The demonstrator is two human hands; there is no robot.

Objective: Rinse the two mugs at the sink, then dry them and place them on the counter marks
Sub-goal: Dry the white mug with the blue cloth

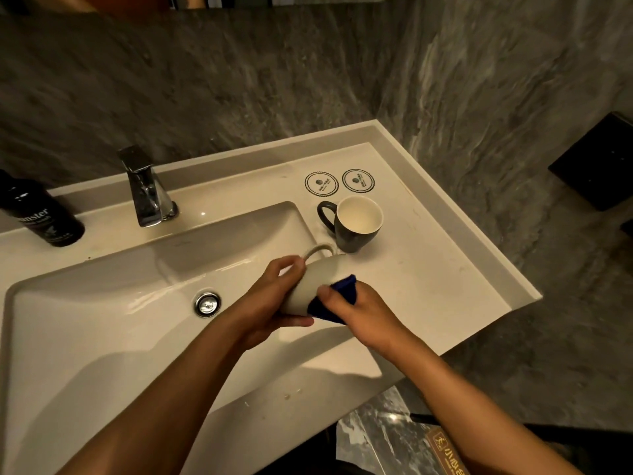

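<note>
A pale mug [317, 279] is tilted on its side over the sink's right edge, handle pointing away from me. My left hand [274, 303] grips its body. My right hand [359, 311] presses a blue cloth [337, 296] against the mug's side. A dark mug [354, 222] with a white inside stands upright on the counter, handle to the left. Behind it lie two round counter marks [321, 183] [358, 181], both bare.
The white sink [102, 303] fills the left, with a chrome drain [207, 304] and a chrome faucet [147, 190] at the back; no water is running. A black bottle [41, 214] stands at the far left. Grey stone walls close the back and right.
</note>
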